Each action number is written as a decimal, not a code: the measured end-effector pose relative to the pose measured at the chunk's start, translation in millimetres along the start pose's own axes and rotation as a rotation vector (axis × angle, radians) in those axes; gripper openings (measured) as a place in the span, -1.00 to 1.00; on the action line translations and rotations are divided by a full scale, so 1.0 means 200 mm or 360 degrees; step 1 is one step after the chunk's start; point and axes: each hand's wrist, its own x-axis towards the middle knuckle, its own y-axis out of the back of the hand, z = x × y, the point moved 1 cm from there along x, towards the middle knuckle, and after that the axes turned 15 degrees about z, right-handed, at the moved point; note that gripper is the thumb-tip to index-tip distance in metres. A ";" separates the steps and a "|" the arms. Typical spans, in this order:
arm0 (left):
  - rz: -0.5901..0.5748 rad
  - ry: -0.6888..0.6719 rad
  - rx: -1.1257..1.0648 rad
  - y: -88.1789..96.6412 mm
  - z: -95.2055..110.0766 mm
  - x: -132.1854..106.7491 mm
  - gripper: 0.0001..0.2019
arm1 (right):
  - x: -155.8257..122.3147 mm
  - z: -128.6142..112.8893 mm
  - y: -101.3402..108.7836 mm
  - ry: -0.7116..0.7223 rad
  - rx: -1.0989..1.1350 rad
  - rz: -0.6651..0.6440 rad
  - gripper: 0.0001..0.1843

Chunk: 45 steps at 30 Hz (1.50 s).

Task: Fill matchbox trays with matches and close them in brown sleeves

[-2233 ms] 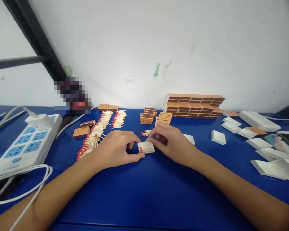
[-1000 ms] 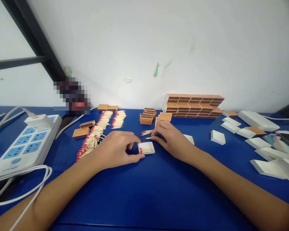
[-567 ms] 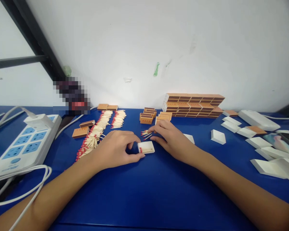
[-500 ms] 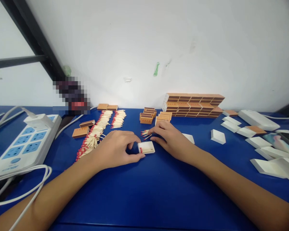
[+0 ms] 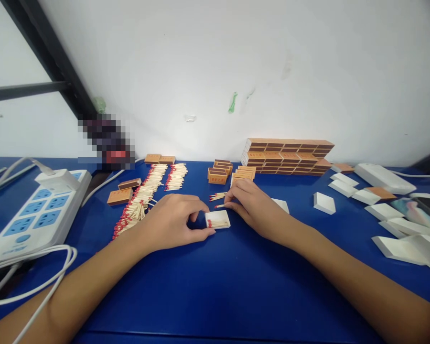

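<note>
A small white matchbox tray [image 5: 221, 214] lies in front of me, with several red-tipped matches lined along its near side. My left hand [image 5: 179, 219] grips the tray's left end, thumb at the near corner and index finger at the far one. Just above the tray, my right hand [image 5: 246, 203] pinches a single match [image 5: 220, 206] between thumb and fingertips, its red head pointing left. A few more loose matches [image 5: 217, 196] rest on the blue table behind it, partly hidden by the right fingers.
Long rows of matches [image 5: 148, 184] lie at left, near closed matchboxes [image 5: 120, 197]. Sleeves [image 5: 217, 177] stand at centre back, beside a stacked matchbox wall [image 5: 286, 156]. White trays [image 5: 324, 203] are scattered right. A power strip [image 5: 39, 215] with cables sits far left.
The right fingers have separated one match from the small loose group and drawn it slightly towards the tray. My left hand and the tray have stayed in place.
</note>
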 end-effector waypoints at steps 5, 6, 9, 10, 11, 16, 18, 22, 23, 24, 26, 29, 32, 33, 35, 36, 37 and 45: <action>0.0062 0.0037 0.0069 0.00 -0.02 0.00 -0.77 | 0.01 -0.07 0.03 0.0115 -0.0089 0.0054 -0.85; 0.0079 0.0034 0.0085 0.00 -0.02 0.00 -0.76 | 0.01 -0.09 0.03 0.0158 -0.0138 0.0044 -0.84; 0.0093 0.0013 0.0096 -0.01 -0.03 -0.01 -0.75 | 0.00 -0.14 0.01 0.0247 -0.0264 -0.0002 -0.82; 0.0089 0.0004 0.0088 -0.01 -0.03 -0.01 -0.75 | 0.00 -0.15 0.01 0.0253 -0.0267 -0.0017 -0.82; 0.0085 -0.0004 0.0076 -0.01 -0.03 0.00 -0.75 | 0.00 -0.16 0.00 0.0244 -0.0242 -0.0027 -0.83; 0.0044 -0.0033 0.0046 0.00 -0.02 0.00 -0.76 | -0.01 -0.14 0.01 0.0056 0.0032 -0.0053 -0.89; 0.0035 -0.0039 0.0048 -0.01 -0.02 -0.01 -0.75 | -0.02 -0.14 0.01 -0.0006 0.0116 -0.0075 -0.89; 0.0032 -0.0038 0.0057 -0.01 -0.02 -0.01 -0.75 | -0.02 -0.15 0.01 -0.0014 0.0189 -0.0079 -0.88; 0.0030 -0.0034 0.0057 -0.01 -0.02 -0.01 -0.75 | -0.02 -0.15 0.02 -0.0007 0.0193 -0.0063 -0.88; 0.0027 -0.0029 0.0055 0.00 -0.01 -0.01 -0.76 | -0.02 -0.14 0.03 -0.0003 0.0187 -0.0045 -0.88; 0.0023 -0.0017 0.0048 0.00 -0.01 0.00 -0.77 | -0.01 -0.13 0.04 -0.0006 0.0150 -0.0012 -0.89; 0.0033 -0.0023 0.0041 0.00 -0.01 0.00 -0.77 | 0.00 -0.12 0.05 -0.0003 0.0099 -0.0005 -0.92; 0.0047 -0.0040 0.0041 0.00 -0.01 0.00 -0.76 | -0.01 -0.12 0.05 -0.0002 0.0099 -0.0051 -0.89; 0.0052 -0.0047 0.0041 0.00 -0.01 0.00 -0.76 | -0.02 -0.12 0.04 -0.0003 0.0099 -0.0071 -0.87; 0.0062 -0.0061 0.0040 0.00 -0.01 -0.01 -0.76 | -0.02 -0.12 0.03 -0.0010 0.0100 -0.0103 -0.85; 0.0063 -0.0066 0.0039 -0.01 -0.01 -0.01 -0.76 | -0.02 -0.12 0.03 -0.0016 0.0101 -0.0111 -0.85; 0.0062 -0.0067 0.0039 -0.01 -0.01 -0.01 -0.76 | -0.02 -0.12 0.03 -0.0031 0.0101 -0.0116 -0.86; -0.0005 -0.0061 0.0007 -0.01 0.00 -0.01 -0.78 | -0.01 -0.16 0.06 -0.0219 0.0048 -0.0146 -0.87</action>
